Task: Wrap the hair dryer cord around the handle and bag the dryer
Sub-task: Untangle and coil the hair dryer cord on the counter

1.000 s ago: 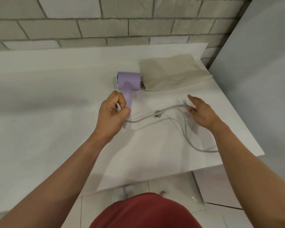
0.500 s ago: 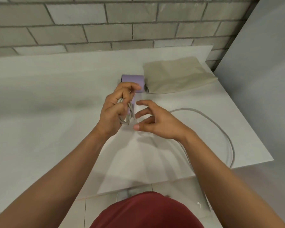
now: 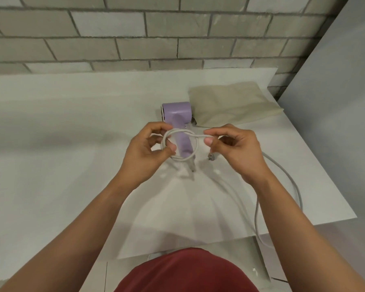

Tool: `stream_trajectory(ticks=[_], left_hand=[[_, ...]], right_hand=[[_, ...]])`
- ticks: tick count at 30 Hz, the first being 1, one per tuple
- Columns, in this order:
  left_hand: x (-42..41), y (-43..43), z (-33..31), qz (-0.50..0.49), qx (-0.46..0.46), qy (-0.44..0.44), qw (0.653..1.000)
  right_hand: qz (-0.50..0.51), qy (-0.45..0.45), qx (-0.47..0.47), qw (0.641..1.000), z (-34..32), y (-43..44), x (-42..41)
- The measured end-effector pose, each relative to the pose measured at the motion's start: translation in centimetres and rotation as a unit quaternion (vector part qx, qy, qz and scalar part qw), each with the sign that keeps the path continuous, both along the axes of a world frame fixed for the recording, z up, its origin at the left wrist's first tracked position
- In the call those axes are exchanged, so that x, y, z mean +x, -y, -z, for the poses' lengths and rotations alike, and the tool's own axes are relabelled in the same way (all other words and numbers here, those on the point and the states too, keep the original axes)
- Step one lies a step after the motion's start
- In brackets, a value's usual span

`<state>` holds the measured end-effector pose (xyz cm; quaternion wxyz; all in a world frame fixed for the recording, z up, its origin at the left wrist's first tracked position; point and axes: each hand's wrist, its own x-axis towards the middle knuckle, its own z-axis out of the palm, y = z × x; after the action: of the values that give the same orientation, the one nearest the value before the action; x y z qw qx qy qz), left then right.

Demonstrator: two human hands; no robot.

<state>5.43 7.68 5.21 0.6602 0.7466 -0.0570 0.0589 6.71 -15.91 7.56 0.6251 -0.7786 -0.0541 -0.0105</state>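
Observation:
A lilac hair dryer lies on the white table, head toward the wall, handle toward me. Its grey cord forms one loop around the handle. My left hand pinches the loop at the handle's left side. My right hand pinches the cord just right of the handle and holds it taut. The rest of the cord runs under my right hand, curves along the table's right side and drops over the front edge. A beige cloth bag lies flat just right of the dryer's head.
A grey brick wall stands behind the table. A pale grey panel rises on the right, past the table's right edge. The table's front edge is near my red shirt, with floor tiles below.
My right hand has brought the cord over to the handle and laid a loop around it, then moved back right of the handle. My left hand has shifted from gripping the handle to pinching the loop.

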Motion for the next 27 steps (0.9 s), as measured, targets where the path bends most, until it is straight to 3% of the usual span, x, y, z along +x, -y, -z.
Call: stream_trajectory(ticks=[5,11,14,18,21,27], left_hand=[[0.4,0.0,-0.2,0.023,0.049,-0.067,0.996],[0.7,0.8,-1.5,0.04,-0.002,-0.142,0.989],[0.8,0.8,-2.0,0.044,0.007,-0.151,0.988],[0.8,1.5,-2.5,0.034,-0.026,-0.157,0.987],[0.5,2.2,-2.7,0.051,-0.047,-0.173,0.982],[0.1,4.0,-3.3,0.117,-0.004,-0.168,0.979]], right_hand=[[0.008,0.021,-0.055,0.998,-0.5,-0.3,-0.5],[0.045,0.109,-0.186,0.975,0.4,-0.6,-0.7],[0.05,0.087,-0.172,0.98,0.1,-0.1,-0.5],[-0.028,0.011,-0.121,0.992,-1.0,0.6,-0.9],[-0.002,-0.014,-0.077,0.997,-1.2,0.6,-1.0],[-0.042,-0.111,-0.003,0.993,-1.4,1.1,-0.5]])
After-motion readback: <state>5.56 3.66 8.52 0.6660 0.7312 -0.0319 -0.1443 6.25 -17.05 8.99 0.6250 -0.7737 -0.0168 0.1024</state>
